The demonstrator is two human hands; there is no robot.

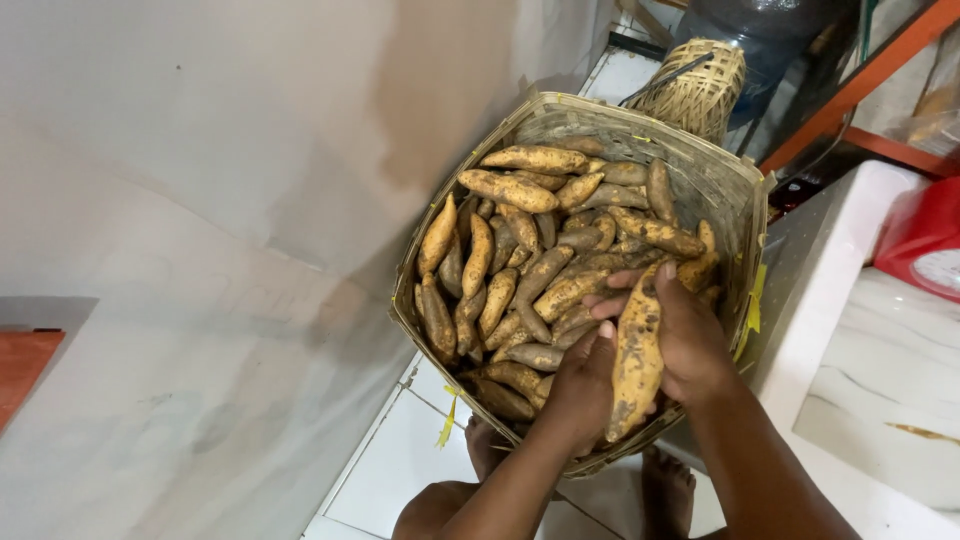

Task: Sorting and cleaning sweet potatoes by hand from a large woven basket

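A large woven bamboo basket (pixel 720 180) stands on the white tiled floor, filled with several dirty yellow-brown sweet potatoes (pixel 520 190). Over its near right side both hands grip one long sweet potato (pixel 637 355) held upright. My left hand (pixel 585 385) clasps its lower left side. My right hand (pixel 690 335) wraps its right side, fingers reaching over the top end.
A pale wall (pixel 200 200) runs along the left. A smaller woven basket (pixel 700 85) sits behind the big one. To the right is a white marble counter (pixel 880 350) with a red scale (pixel 925 240). My bare feet (pixel 665 490) stand on the tiles below.
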